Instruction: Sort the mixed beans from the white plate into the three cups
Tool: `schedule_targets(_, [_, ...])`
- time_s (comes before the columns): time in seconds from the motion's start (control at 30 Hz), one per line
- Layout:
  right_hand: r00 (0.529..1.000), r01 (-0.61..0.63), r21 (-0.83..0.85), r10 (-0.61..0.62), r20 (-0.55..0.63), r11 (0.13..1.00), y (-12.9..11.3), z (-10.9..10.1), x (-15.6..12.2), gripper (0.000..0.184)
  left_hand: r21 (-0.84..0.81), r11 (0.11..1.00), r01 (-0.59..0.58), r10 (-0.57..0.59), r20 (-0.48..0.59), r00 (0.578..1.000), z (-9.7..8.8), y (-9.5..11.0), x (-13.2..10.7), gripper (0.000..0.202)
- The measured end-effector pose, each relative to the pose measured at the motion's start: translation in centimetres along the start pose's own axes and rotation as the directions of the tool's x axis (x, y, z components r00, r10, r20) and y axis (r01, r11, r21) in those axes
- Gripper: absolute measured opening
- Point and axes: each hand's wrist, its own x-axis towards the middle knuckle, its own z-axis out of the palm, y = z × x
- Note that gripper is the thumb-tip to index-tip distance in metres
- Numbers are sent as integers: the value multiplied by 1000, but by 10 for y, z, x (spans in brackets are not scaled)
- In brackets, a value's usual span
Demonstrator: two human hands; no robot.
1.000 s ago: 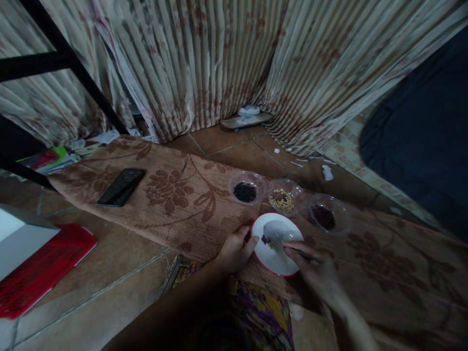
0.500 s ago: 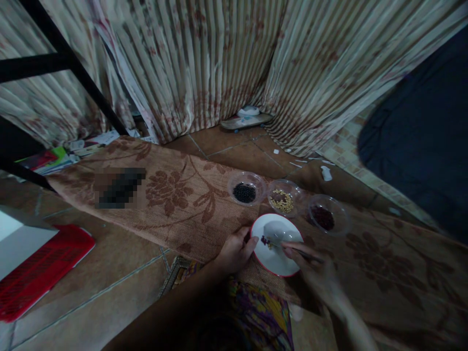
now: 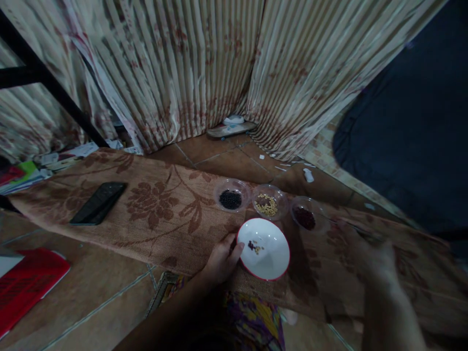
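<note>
A white shallow bowl with a red rim (image 3: 276, 265) holds a small cluster of red and yellow beans (image 3: 255, 247). Gripping its left edge is my left hand (image 3: 223, 258), thumb over the rim. My right hand (image 3: 369, 253), blurred by motion, is off to the right, closed on a thin metal utensil (image 3: 334, 221) that reaches toward the nearest cup; its exact kind is unclear. Beyond the bowl stand clear plastic cups in a row: one with black beans (image 3: 230, 199), one with yellow beans (image 3: 268, 206) and one with dark red beans (image 3: 304, 218).
A patterned brown cloth (image 3: 164, 229) covers the low table, with a dark phone (image 3: 98, 204) lying toward its left end. Behind are striped curtains (image 3: 204, 73) and a skateboard (image 3: 231, 129) on the tiled floor. A red item (image 3: 32, 282) lies at lower left.
My right hand has moved the utensil out of the bowl and right, toward the red-bean cup. My left hand keeps hold of the rim. The view has shifted somewhat rightward.
</note>
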Motion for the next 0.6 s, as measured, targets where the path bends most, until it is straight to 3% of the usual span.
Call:
schedule_targets(0.1, [998,-48,-58,46,-34,997,10,2,5,30,-8,1000,5,-4,5,1000,0,1,0,35])
schedule_targets(0.2, [999,-35,-39,34,-14,999,10,8,-8,33,-1,1000,15,-15,7,1000,0,1,0,36])
schedule_targets(0.33, [986,-47,-59,56,160,997,-8,19,-42,31,14,1000,17,-17,10,1000,0,0,0,36])
schedule_targets(0.4, [943,-46,-83,71,326,995,-18,26,-60,28,20,1000,14,-14,11,1000,1,-2,0,36])
schedule_targets(0.5, [826,-33,-67,65,561,997,-22,40,-82,26,34,999,15,-16,16,1000,2,-4,0,34])
schedule_targets(0.6, [746,1,-41,26,666,999,-15,51,-95,25,46,999,5,-6,20,1000,2,-5,1,33])
